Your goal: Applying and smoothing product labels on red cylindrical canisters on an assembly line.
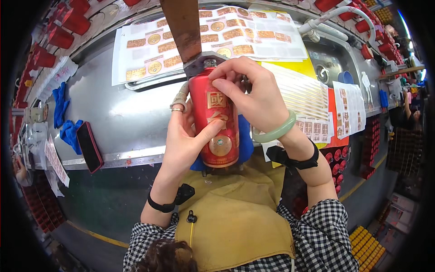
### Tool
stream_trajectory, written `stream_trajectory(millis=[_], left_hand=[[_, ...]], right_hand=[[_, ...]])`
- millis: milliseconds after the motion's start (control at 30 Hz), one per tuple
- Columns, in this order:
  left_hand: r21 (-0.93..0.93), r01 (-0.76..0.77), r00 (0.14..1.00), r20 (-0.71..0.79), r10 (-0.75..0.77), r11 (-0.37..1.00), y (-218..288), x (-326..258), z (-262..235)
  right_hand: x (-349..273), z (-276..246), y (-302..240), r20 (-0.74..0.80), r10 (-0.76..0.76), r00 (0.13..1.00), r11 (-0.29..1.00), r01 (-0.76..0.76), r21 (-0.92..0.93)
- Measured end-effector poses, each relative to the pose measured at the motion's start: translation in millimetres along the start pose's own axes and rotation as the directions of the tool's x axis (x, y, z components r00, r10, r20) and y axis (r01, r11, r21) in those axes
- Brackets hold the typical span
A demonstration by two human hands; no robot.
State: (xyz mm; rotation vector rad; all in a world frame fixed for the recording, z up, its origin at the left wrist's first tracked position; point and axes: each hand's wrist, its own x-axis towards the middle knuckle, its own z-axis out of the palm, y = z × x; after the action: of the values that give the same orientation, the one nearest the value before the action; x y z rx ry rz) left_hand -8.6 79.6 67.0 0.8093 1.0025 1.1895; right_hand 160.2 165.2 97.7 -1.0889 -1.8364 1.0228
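A red bottle (226, 154) with gold characters and a round gold emblem lies in front of me, its neck at a metal bracket (193, 66). My left hand (183, 136) is wrapped round its left side, thumb across the front; tape and a ring show on a finger. At the bottle's upper right shoulder, my right hand (253, 86) has thumb and forefinger pinched together close to its surface. Whatever is between those fingertips is too small to tell. Part of a blue cloth or pad (245, 138) shows behind and below the bottle.
Beyond the bottle lie sheets of gold stickers (181, 38), with more sticker sheets (312, 129) to the right. A phone (89, 147) and blue gloves (70, 132) rest at the left. A sink (324, 68) with a curved pipe is far right. Red cups (60, 37) line the back.
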Motion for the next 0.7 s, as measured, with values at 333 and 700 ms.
stream_trajectory(millis=[333,700], left_hand=[[-0.091,-0.031,0.996,-0.092,0.022,0.995,1.5,11.5,1.0],[-0.085,-0.024,0.993,-0.118,0.014,0.996,3.3,18.3,4.0]], right_hand=[[-26.1,-2.4,16.9,-0.029,0.28,0.959,0.904,-0.254,0.344],[-43.4,20.0,17.4,-0.026,0.406,0.913,0.838,-0.361,0.408]])
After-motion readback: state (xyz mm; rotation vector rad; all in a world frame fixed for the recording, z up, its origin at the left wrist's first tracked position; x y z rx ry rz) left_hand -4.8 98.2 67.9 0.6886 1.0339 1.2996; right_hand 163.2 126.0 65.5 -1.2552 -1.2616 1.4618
